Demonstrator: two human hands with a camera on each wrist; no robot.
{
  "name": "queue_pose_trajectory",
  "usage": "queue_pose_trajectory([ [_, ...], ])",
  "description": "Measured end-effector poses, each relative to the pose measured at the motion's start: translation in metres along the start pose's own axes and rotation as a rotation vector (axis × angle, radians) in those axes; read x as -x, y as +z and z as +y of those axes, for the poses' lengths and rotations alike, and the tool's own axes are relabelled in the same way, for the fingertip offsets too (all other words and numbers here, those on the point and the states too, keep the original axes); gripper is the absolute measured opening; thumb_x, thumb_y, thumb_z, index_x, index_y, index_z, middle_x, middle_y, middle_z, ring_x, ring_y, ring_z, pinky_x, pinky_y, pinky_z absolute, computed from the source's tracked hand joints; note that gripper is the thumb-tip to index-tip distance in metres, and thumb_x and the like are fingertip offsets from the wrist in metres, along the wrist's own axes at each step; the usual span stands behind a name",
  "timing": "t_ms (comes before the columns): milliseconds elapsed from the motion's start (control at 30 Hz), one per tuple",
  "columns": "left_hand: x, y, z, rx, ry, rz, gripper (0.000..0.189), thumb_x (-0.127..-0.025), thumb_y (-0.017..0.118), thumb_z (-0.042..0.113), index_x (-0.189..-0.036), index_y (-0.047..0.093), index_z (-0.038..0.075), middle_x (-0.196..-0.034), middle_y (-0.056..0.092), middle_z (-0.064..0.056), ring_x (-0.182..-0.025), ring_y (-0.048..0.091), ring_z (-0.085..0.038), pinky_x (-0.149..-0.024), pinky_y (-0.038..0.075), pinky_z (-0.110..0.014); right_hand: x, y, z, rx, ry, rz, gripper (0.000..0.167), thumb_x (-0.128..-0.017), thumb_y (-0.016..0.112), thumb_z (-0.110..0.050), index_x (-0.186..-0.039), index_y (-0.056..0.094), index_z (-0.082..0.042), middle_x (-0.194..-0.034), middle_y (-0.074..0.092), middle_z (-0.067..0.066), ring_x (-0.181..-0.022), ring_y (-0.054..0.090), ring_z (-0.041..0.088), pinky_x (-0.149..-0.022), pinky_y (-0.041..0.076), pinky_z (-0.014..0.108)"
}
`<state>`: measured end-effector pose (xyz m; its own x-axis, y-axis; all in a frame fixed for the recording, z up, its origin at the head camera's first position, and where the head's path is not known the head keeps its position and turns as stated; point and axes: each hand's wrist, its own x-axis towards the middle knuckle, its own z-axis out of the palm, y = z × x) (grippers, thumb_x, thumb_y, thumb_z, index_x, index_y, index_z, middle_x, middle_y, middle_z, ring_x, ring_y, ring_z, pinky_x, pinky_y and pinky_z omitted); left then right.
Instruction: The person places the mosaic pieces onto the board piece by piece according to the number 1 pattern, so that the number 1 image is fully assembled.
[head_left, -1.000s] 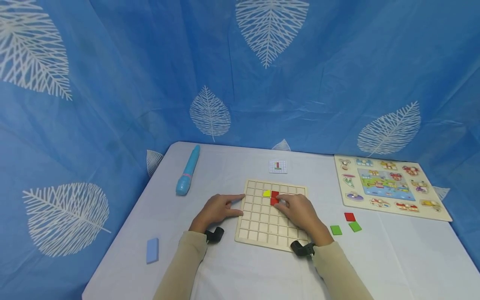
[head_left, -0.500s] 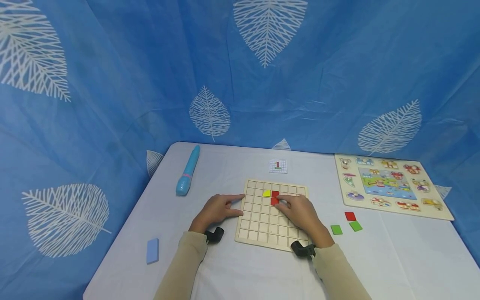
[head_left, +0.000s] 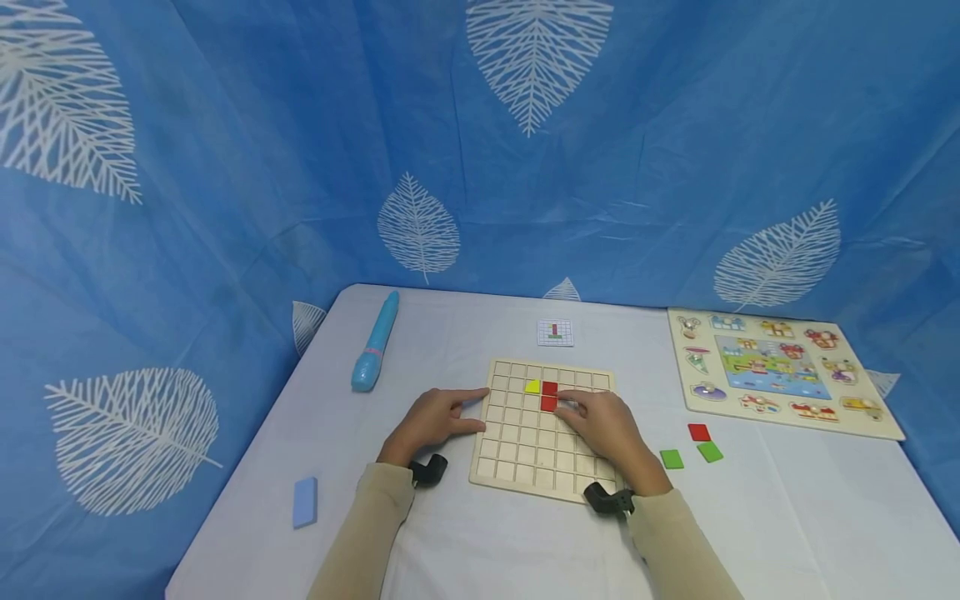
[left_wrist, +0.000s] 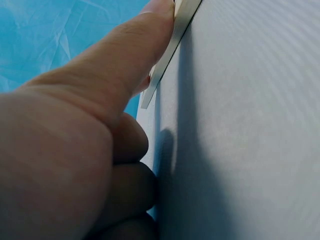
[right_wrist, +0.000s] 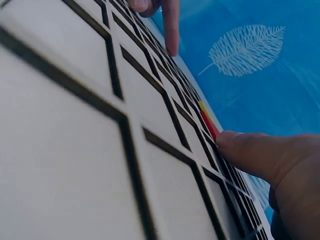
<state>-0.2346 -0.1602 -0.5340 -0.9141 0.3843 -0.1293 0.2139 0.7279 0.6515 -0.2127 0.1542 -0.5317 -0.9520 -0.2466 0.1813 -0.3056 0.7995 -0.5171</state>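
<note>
A pale wooden grid board lies on the table between both hands. Two red square tiles sit in neighbouring cells, one above the other, and a yellow tile lies just left of the upper one. My left hand is at the board's left edge, thumb and index finger extended against it; in the left wrist view its other fingers are curled under. My right hand is over the board's right part, thumb and index tips beside the lower red tile, a small gap between them. The right wrist view shows the right thumb by the red tile.
Right of the board lie a loose red tile and two green tiles. A small pattern card is behind it. A picture puzzle board lies far right, a blue toy microphone and a light-blue block at left.
My right fingertips have drawn slightly right, uncovering more of the lower red tile, which stays in its cell. My left hand has kept its place at the board's edge.
</note>
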Motion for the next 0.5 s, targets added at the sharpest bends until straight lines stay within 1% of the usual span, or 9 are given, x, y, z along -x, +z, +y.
queue_pose_trajectory([
  [133, -0.001, 0.0, -0.001, 0.0, 0.006, 0.0, 0.066, -0.082, 0.084, 0.046, -0.143, 0.062, 0.033, -0.057, 0.039, 0.007, -0.051, 0.033, -0.009, -0.051, 0.029, -0.026, 0.005, -0.009, 0.008, 0.001, 0.059, 0.011, 0.035, -0.093, 0.077, -0.034, -0.122, 0.076, -0.014, -0.051, 0.038, -0.01, -0.053, 0.033, 0.011, -0.06, 0.036, 0.034],
  [300, -0.001, 0.001, 0.0, 0.011, -0.003, 0.004, 0.065, -0.082, 0.084, 0.045, -0.142, 0.062, 0.034, -0.057, 0.039, 0.007, -0.052, 0.033, -0.01, -0.051, 0.03, -0.026, 0.013, -0.025, 0.026, 0.014, 0.134, 0.016, 0.037, -0.096, 0.073, -0.034, -0.126, 0.074, -0.013, -0.054, 0.04, -0.007, -0.055, 0.035, 0.013, -0.059, 0.033, 0.034],
  [400, 0.0, 0.001, 0.0, 0.013, -0.003, 0.004, 0.066, -0.082, 0.084, 0.045, -0.143, 0.062, 0.034, -0.057, 0.039, 0.007, -0.052, 0.034, -0.01, -0.051, 0.03, -0.026, 0.019, -0.035, 0.039, 0.029, 0.138, 0.052, 0.035, -0.096, 0.073, -0.032, -0.125, 0.074, -0.012, -0.056, 0.04, -0.006, -0.053, 0.034, 0.013, -0.054, 0.031, 0.033],
  [500, 0.0, 0.0, 0.0, 0.009, 0.003, 0.005, 0.066, -0.082, 0.084, 0.046, -0.143, 0.062, 0.034, -0.057, 0.039, 0.007, -0.052, 0.034, -0.009, -0.051, 0.03, -0.026, 0.027, -0.043, 0.055, 0.045, 0.124, 0.112, 0.032, -0.095, 0.075, -0.029, -0.121, 0.075, -0.01, -0.055, 0.038, -0.007, -0.05, 0.031, 0.012, -0.05, 0.028, 0.031],
])
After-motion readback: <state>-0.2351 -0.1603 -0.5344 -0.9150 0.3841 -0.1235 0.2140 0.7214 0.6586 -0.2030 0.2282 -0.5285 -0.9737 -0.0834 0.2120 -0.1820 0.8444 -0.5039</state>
